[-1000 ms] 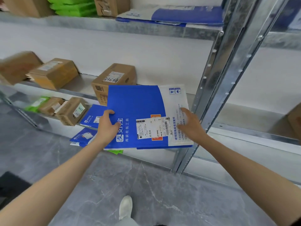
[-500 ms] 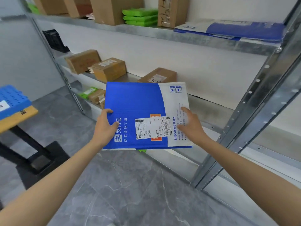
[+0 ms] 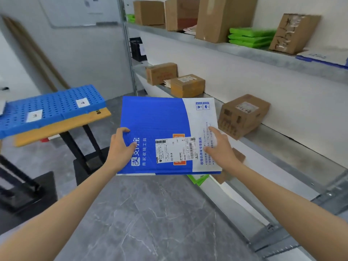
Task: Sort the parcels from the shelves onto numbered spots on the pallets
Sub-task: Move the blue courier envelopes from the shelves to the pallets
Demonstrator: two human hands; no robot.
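Observation:
A flat blue and white mailer parcel (image 3: 160,119) with a white shipping label is held level in front of me, clear of the shelf. My left hand (image 3: 121,146) grips its left edge, thumb on top. My right hand (image 3: 219,147) holds its right white part, with straight fingers lying on top and the thumb hidden below. A blue perforated pallet (image 3: 50,108) with white numbered cards lies on a table at the left, apart from the parcel.
Metal shelves (image 3: 244,49) run along the right with several brown boxes (image 3: 243,114) and green bags (image 3: 250,37). A yellow board (image 3: 62,127) lies under the pallet on black table legs (image 3: 79,147). Grey marble floor (image 3: 150,213) lies below.
The view has swung left while both hands keep hold of the mailer. The parcel has come away from the shelf, and the blue pallet with its number cards is now in sight.

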